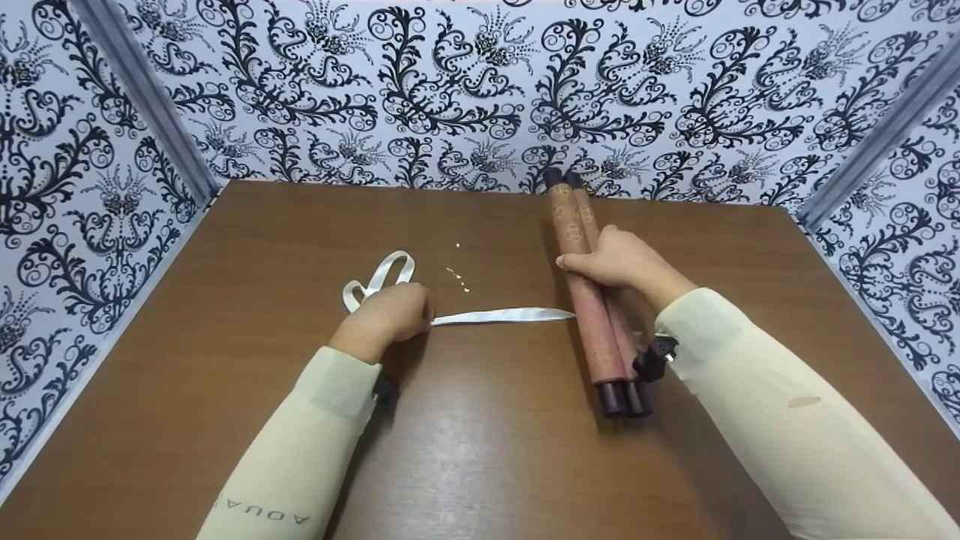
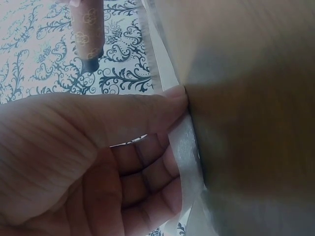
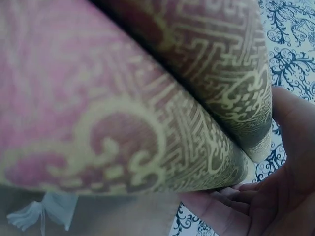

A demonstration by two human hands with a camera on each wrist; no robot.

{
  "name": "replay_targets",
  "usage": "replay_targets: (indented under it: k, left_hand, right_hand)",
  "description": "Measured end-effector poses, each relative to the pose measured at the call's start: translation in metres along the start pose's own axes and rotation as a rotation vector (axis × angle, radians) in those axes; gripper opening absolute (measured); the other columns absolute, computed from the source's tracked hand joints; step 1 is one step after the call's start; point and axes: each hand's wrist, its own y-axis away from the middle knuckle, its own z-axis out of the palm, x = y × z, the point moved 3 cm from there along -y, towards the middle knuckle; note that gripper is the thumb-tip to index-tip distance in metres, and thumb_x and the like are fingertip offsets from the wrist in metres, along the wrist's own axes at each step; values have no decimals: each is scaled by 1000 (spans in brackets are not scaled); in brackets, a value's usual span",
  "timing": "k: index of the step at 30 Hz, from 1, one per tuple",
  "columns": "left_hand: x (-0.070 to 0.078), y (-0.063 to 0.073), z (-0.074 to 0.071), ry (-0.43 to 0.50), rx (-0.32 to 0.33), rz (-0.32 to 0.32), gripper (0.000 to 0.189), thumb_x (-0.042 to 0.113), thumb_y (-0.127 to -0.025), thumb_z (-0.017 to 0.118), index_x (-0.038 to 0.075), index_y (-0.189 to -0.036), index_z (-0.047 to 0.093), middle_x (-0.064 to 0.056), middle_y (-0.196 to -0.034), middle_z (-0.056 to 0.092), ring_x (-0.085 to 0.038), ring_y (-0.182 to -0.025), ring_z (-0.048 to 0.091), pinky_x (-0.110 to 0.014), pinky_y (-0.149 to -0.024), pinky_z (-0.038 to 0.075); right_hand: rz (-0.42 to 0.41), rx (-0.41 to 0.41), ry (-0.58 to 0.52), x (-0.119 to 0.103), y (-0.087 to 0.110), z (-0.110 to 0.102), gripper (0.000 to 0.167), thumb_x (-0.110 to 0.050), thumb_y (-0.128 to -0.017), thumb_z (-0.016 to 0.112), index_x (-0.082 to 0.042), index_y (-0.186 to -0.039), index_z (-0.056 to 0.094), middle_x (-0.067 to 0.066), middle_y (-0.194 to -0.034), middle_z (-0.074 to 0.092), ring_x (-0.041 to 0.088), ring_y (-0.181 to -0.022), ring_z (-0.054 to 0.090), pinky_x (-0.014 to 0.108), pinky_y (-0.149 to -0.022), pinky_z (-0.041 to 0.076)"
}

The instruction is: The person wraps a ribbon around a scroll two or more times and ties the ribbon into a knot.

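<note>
A double-rolled scroll (image 1: 592, 315) in pinkish-red cloth with gold patterns and dark end knobs lies at a slant, right of the table's middle. My right hand (image 1: 619, 259) grips it around its middle, the thumb lying across the top. Close up in the right wrist view, the two rolls of the scroll (image 3: 123, 113) press side by side. A white ribbon (image 1: 502, 316) runs left from the scroll to my left hand (image 1: 390, 311), which pinches it. In the left wrist view, the thumb holds the ribbon (image 2: 187, 152) against the curled fingers. Loose ribbon loops lie beyond that hand.
Small pale flecks (image 1: 459, 279) lie on the brown wooden table (image 1: 465, 450) between the hands. Patterned black-and-white panels (image 1: 465, 97) enclose its back and sides. The scroll's far end stands close to the back panel.
</note>
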Motion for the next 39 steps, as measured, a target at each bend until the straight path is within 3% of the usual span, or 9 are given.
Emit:
replay_targets:
  k: [6,10,14,25,29,33,39]
  left_hand:
    - [0,0,0,-8,9,-7,10,1,-88,66,7,-85,74,-4,-82,68,-18,-71,53,-33,-67,46]
    - [0,0,0,-16,9,-9,10,2,-87,68,7,-90,76,-8,-91,73,-19,-75,57,-38,-73,52]
    - [-1,-1,1,-16,18,-8,11,2,-85,68,7,-90,76,-8,-93,74,-20,-75,57,-39,-74,52]
    - [-2,0,0,1,-16,-33,7,4,-90,69,8,-91,75,-7,-92,73,-20,-75,58,-38,-73,51]
    - [-2,0,0,7,-17,-29,9,4,-89,69,9,-82,71,-3,-80,64,-19,-70,51,-33,-66,43]
    - [-2,-1,0,0,1,-1,16,0,-85,66,9,-72,64,0,-71,53,-19,-66,44,-31,-62,36]
    - [-2,-3,1,0,0,3,13,0,-83,63,9,-74,67,0,-71,55,-19,-67,45,-31,-62,37]
  right_hand:
    - [-20,-18,4,-8,3,12,80,-65,-87,67,7,-119,55,20,-106,64,34,-91,66,46,-82,58]
    - [-1,-49,-65,-12,4,21,66,-59,-86,70,2,-109,58,17,-100,65,28,-81,67,37,-68,60]
    - [19,-69,-146,-15,6,29,63,-54,-86,74,1,-111,56,17,-102,64,27,-80,68,34,-63,61]
    - [39,-71,-53,-20,3,47,70,-60,-86,72,2,-112,55,17,-98,62,23,-66,65,31,-50,54]
    - [24,-40,5,-22,3,50,77,-62,-85,71,5,-117,54,17,-99,62,27,-72,66,33,-54,55]
    - [18,-11,43,-24,4,54,80,-64,-85,70,7,-120,55,18,-104,62,32,-85,66,41,-70,57]
    - [15,-14,64,-23,3,60,85,-65,-86,68,9,-125,55,22,-114,62,38,-100,65,52,-91,56]
